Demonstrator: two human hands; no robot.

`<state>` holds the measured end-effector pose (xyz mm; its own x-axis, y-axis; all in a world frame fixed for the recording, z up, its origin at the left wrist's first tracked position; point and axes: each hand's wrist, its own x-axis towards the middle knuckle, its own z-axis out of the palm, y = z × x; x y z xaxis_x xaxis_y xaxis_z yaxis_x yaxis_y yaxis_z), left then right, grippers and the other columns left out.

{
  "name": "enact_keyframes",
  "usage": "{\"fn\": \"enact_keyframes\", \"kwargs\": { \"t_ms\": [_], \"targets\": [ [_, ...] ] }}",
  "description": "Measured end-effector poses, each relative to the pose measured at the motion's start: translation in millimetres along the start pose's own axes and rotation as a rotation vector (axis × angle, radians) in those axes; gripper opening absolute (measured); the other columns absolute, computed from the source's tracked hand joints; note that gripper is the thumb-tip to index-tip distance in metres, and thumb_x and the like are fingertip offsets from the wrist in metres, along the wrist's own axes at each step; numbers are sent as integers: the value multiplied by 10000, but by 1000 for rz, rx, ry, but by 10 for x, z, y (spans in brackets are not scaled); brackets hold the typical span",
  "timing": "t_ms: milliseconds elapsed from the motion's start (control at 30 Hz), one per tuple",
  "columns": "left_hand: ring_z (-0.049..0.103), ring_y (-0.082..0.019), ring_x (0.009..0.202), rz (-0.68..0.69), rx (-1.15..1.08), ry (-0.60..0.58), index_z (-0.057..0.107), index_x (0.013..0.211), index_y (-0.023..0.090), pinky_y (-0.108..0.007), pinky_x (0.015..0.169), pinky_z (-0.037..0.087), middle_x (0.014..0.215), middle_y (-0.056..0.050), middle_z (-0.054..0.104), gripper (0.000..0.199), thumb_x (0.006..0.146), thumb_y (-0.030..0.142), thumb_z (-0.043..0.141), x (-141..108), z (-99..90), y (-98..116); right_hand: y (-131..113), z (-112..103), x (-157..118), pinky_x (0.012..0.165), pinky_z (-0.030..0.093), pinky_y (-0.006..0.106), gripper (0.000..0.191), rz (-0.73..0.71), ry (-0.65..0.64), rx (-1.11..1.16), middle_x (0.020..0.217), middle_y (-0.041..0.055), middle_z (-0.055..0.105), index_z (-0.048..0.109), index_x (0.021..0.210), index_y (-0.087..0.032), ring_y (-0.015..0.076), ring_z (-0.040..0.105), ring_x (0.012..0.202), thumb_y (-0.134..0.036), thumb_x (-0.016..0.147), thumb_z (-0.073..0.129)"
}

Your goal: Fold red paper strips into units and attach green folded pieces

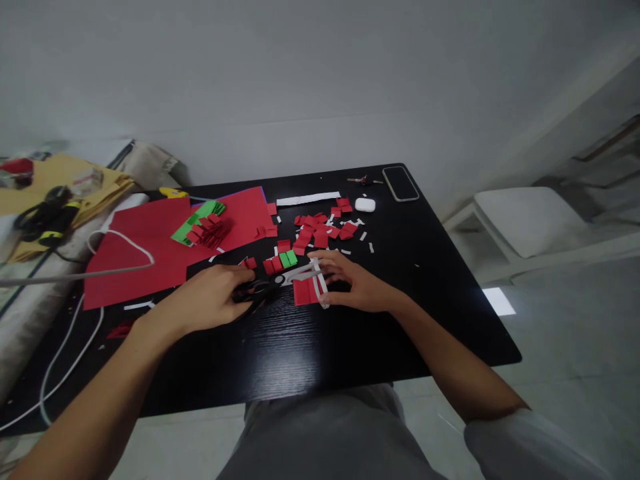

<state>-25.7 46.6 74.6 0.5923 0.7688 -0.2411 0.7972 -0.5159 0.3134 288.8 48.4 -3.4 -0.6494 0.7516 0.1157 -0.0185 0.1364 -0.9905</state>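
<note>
Black-handled scissors [276, 281] are in my left hand [213, 298], its fingers wrapped round the handles, with the blades pointing right. A folded white paper strip [320, 285] is pinched between the thumb and fingers of my right hand [353, 283]. The scissor blades reach the strip's upper part and look parted. A red paper piece [303, 292] lies just left of the strip, close under the blades. Behind the scissors sit small folded red pieces [273, 265] and green pieces [288, 259]. More red pieces [320, 233] and white scraps lie in a loose pile beyond my right hand.
Large red sheets [145, 247] cover the table's left part, with folded green strips [193, 227] on top. A long white strip [307, 199], white case [365, 205], keys [365, 181] and phone [401, 183] lie at the back. White cables [75, 333] run at left.
</note>
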Motion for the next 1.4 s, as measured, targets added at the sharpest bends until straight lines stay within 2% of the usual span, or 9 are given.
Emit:
{"fn": "enact_keyframes", "kwargs": {
  "t_ms": [300,533,667,767,867,1000,1133,1233,1400],
  "targets": [
    [624,-188,629,2,24,-37,642,799,202,-302,590,370,761,-51,710,278,972,399,553,9,-41,14,13,-15,-10,1029,574,440,770,-27,-3,-74,1563,75,495,459,1531,-394,248,628,1263,-289,861,823],
    [683,-209,713,-10,8,-69,691,851,195,-305,636,415,854,-71,756,176,929,285,560,-2,-33,-19,49,-22,-15,1040,567,464,774,-33,-4,-110,1543,74,519,468,1528,-384,265,605,1296,-315,851,835],
    [678,-191,700,12,-38,-91,691,833,193,-295,642,421,809,-55,740,210,945,289,542,-12,-10,-65,36,-33,-21,1068,550,475,741,-24,-23,-103,1548,69,513,484,1512,-383,265,602,1299,-316,858,826],
    [655,-176,672,-16,-59,-91,696,801,194,-286,630,415,773,-43,724,284,967,370,547,-23,-4,-67,30,-36,-26,1095,526,478,705,-31,-55,-60,1515,68,532,511,1478,-368,258,597,1306,-305,853,831],
    [625,-169,622,-94,-90,-81,694,800,195,-282,594,405,751,-38,718,406,958,547,569,-61,16,-81,26,-23,-30,1112,509,477,672,-44,-86,10,1445,60,566,535,1427,-355,244,592,1314,-300,836,851],
    [666,-217,670,-225,-88,-12,682,833,203,-304,618,443,808,-63,745,460,906,650,600,-186,127,-205,-8,-22,-30,1074,536,461,635,-40,-63,43,1425,63,574,525,1358,-339,240,611,1298,-301,823,866],
    [720,-283,751,-325,-130,15,695,890,216,-349,677,488,876,-95,768,455,912,655,576,-344,314,-385,-59,-98,-28,1066,538,525,724,-4,88,-176,1445,93,569,484,1377,-324,299,590,1343,-331,781,895],
    [711,-303,724,-362,-75,69,673,838,211,-359,654,469,815,-104,745,417,907,615,601,-416,434,-472,-76,-179,-30,1130,475,580,794,23,189,-423,1442,113,587,452,1428,-309,325,576,1364,-267,767,891],
    [724,-328,806,-373,-41,117,681,893,201,-377,697,493,885,-131,762,401,906,594,602,-411,525,-534,-39,-247,-24,1126,449,599,856,119,214,-664,1431,132,613,466,1438,-273,356,595,1321,-196,707,904]
  ]
}}
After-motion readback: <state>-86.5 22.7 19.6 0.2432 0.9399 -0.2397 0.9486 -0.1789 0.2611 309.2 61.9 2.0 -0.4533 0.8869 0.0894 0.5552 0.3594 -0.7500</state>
